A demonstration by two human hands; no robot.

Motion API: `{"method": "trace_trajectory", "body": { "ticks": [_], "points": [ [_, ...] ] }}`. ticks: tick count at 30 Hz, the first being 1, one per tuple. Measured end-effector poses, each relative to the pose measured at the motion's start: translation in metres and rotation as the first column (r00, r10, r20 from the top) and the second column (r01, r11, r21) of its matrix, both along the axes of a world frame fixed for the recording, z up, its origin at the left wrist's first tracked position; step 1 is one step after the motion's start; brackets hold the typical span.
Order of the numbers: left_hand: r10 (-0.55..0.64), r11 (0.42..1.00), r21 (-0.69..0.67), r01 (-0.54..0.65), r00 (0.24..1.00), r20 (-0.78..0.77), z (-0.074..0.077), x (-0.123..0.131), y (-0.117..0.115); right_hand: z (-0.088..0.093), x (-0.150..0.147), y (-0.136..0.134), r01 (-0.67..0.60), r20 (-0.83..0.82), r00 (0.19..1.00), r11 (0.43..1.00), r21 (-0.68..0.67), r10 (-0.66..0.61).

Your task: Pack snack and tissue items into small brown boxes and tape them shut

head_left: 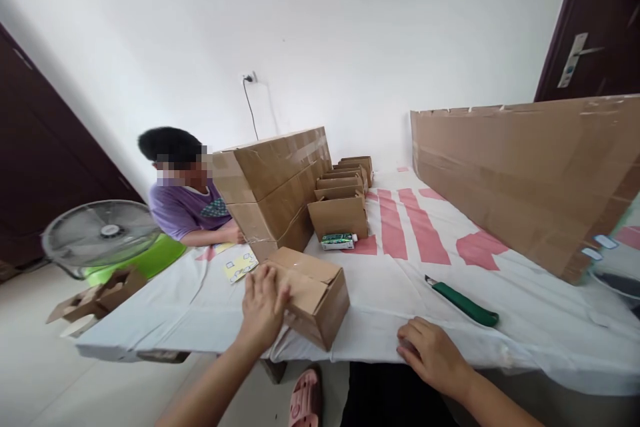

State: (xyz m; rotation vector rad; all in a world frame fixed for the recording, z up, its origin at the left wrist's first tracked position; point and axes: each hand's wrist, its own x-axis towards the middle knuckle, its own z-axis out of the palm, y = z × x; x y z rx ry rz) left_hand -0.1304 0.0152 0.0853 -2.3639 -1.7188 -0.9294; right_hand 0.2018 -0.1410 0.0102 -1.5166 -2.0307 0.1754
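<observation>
A small closed cardboard box (306,278) lies at the table's near edge, turned at an angle. My left hand (263,303) grips its left end, with the thumb on the top by the near edge and the fingers over the far side. My right hand (431,350) rests at the table edge, right of the box. Its fingers curl round a small greyish thing, mostly hidden, that I cannot make out. Beyond that hand lies a green utility knife (465,303), its blade tip pointing away to the left.
Stacked long cartons (280,180) stand behind the box. Beside them is a row of open small boxes (337,213), with a green-and-white carton (339,241) in front. A large cardboard panel (515,180) stands right. A person (187,200) sits left near a yellow card (241,267) and a fan (111,230).
</observation>
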Motion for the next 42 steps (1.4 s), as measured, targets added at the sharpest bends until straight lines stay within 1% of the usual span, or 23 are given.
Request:
{"method": "trace_trajectory", "body": {
  "ticks": [2, 4, 6, 8, 10, 11, 12, 13, 14, 16, 18, 20, 23, 26, 27, 29, 31, 33, 34, 36, 38, 40, 42],
  "points": [
    [-0.092, 0.996, -0.008, 0.092, 0.993, -0.077, 0.004, 0.028, -0.028, 0.0, -0.001, -0.001, 0.051, -0.021, 0.998, 0.998, -0.031, -0.052],
    [-0.192, 0.981, 0.002, 0.194, 0.973, -0.13, 0.014, 0.048, -0.05, -0.001, -0.001, -0.001, 0.088, -0.025, 0.996, 0.995, -0.044, -0.09],
    [-0.301, 0.952, 0.01, 0.306, 0.943, -0.14, 0.027, 0.058, -0.057, -0.002, -0.001, 0.0, 0.104, -0.016, 0.994, 0.994, -0.034, -0.105],
    [-0.353, 0.932, 0.059, 0.358, 0.933, -0.072, 0.036, 0.059, -0.047, -0.004, -0.002, 0.001, 0.102, -0.008, 0.995, 0.994, -0.023, -0.102],
    [-0.308, 0.945, 0.136, 0.296, 0.948, 0.076, 0.04, 0.054, -0.024, -0.005, -0.002, 0.002, 0.101, -0.011, 0.995, 0.995, -0.023, -0.101],
    [-0.264, 0.959, 0.152, 0.24, 0.951, 0.164, 0.039, 0.05, -0.01, -0.005, -0.002, 0.002, 0.102, -0.013, 0.995, 0.994, -0.024, -0.102],
    [-0.24, 0.969, 0.124, 0.216, 0.941, 0.238, 0.038, 0.046, 0.003, -0.005, -0.003, 0.002, 0.105, -0.015, 0.994, 0.994, -0.026, -0.106],
    [-0.245, 0.969, 0.061, 0.238, 0.923, 0.297, 0.037, 0.042, 0.015, -0.005, -0.003, 0.002, 0.111, -0.015, 0.994, 0.993, -0.028, -0.111],
    [-0.269, 0.956, -0.017, 0.293, 0.898, 0.349, 0.036, 0.039, 0.025, -0.005, -0.003, 0.002, 0.116, -0.013, 0.993, 0.993, -0.03, -0.117],
    [-0.315, 0.88, -0.194, 0.433, 0.839, 0.442, 0.034, 0.035, 0.036, -0.005, -0.003, 0.002, 0.124, -0.004, 0.992, 0.992, -0.036, -0.125],
    [-0.292, 0.795, -0.328, 0.51, 0.796, 0.53, 0.035, 0.036, 0.035, -0.006, -0.003, 0.002, 0.126, 0.009, 0.992, 0.991, -0.045, -0.125],
    [-0.215, 0.745, -0.41, 0.526, 0.772, 0.599, 0.036, 0.04, 0.027, -0.006, -0.004, 0.003, 0.124, 0.017, 0.992, 0.991, -0.048, -0.123],
    [-0.143, 0.736, -0.439, 0.515, 0.753, 0.642, 0.034, 0.049, 0.011, -0.006, -0.005, 0.003, 0.127, 0.011, 0.992, 0.99, -0.054, -0.127],
    [-0.159, 0.736, -0.434, 0.519, 0.757, 0.634, 0.031, 0.054, 0.002, -0.004, -0.004, 0.004, 0.139, -0.023, 0.99, 0.987, -0.076, -0.141],
    [-0.17, 0.723, -0.438, 0.534, 0.752, 0.637, 0.031, 0.054, 0.002, -0.002, -0.002, 0.005, 0.141, -0.05, 0.988, 0.986, -0.085, -0.145],
    [-0.174, 0.668, -0.46, 0.585, 0.724, 0.667, 0.03, 0.052, 0.006, 0.002, 0.008, 0.006, 0.151, -0.111, 0.981, 0.986, -0.064, -0.158],
    [-0.158, 0.63, -0.452, 0.631, 0.674, 0.721, 0.028, 0.051, 0.011, 0.006, 0.026, 0.008, 0.206, -0.134, 0.97, 0.978, 0.023, -0.202],
    [-0.126, 0.642, -0.384, 0.664, 0.585, 0.801, 0.021, 0.054, 0.013, 0.01, 0.048, 0.01, 0.329, -0.085, 0.943, 0.939, 0.099, -0.322],
    [-0.101, 0.656, -0.335, 0.677, 0.517, 0.85, 0.016, 0.056, 0.013, 0.01, 0.06, 0.01, 0.403, -0.038, 0.915, 0.909, 0.101, -0.402],
    [-0.039, 0.66, -0.242, 0.711, 0.355, 0.934, 0.006, 0.062, 0.01, 0.009, 0.081, 0.01, 0.541, 0.074, 0.837, 0.84, 0.032, -0.542],
    [0.019, 0.646, -0.18, 0.742, 0.221, 0.975, -0.002, 0.066, 0.006, 0.004, 0.098, 0.011, 0.6, 0.164, 0.793, 0.799, -0.045, -0.586],
    [0.041, 0.633, -0.14, 0.761, 0.148, 0.988, -0.005, 0.068, 0.003, 0.001, 0.11, 0.014, 0.572, 0.185, 0.813, 0.816, -0.081, -0.552],
    [0.047, 0.622, -0.116, 0.774, 0.112, 0.993, -0.005, 0.068, 0.003, 0.004, 0.116, 0.02, 0.516, 0.137, 0.853, 0.853, -0.074, -0.504]
  ]
}}
